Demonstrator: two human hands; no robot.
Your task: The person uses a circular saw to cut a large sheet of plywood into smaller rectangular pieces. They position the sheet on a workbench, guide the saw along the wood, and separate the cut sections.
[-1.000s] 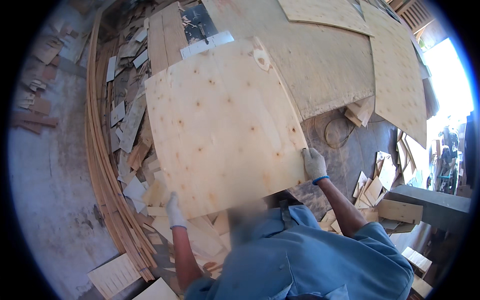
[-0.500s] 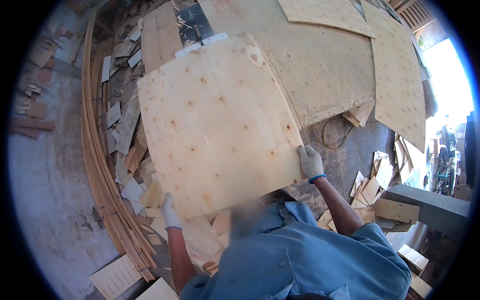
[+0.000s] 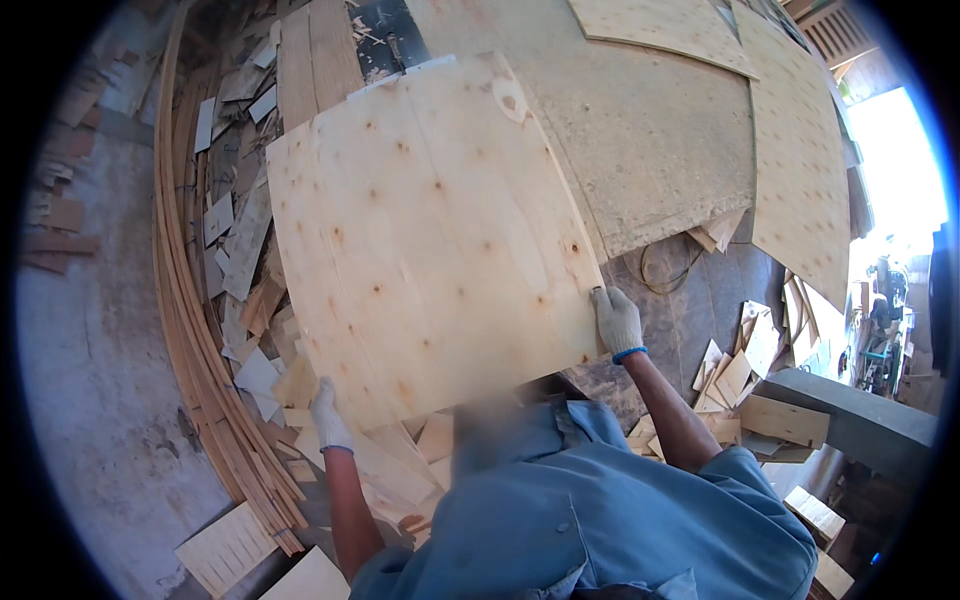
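Note:
A large pale plywood sheet [image 3: 430, 230] with brown knots lies in front of me, its far end on the work table [image 3: 660, 140]. My left hand [image 3: 328, 415], in a white knitted glove, is closed at the sheet's near left corner, its thumb side against the edge. Along the right edge, close to the near right corner, my gloved right hand [image 3: 620, 320] grips the sheet, fingers partly hidden. Just past the sheet's far edge is a white strip [image 3: 435, 64], beside a dark plate [image 3: 385, 40] strewn with wood chips.
Long thin wooden strips [image 3: 195, 350] curve along the left, next to piled offcuts [image 3: 240, 250]. More plywood sheets [image 3: 800, 170] lie at the far right. A coiled loop [image 3: 660, 275] and small wood pieces [image 3: 735, 370] sit right of me, near a grey beam [image 3: 860, 415].
The plywood sheet has slid slightly away from me and to the left, covering more of the white strip. Both hands keep their hold and move with it.

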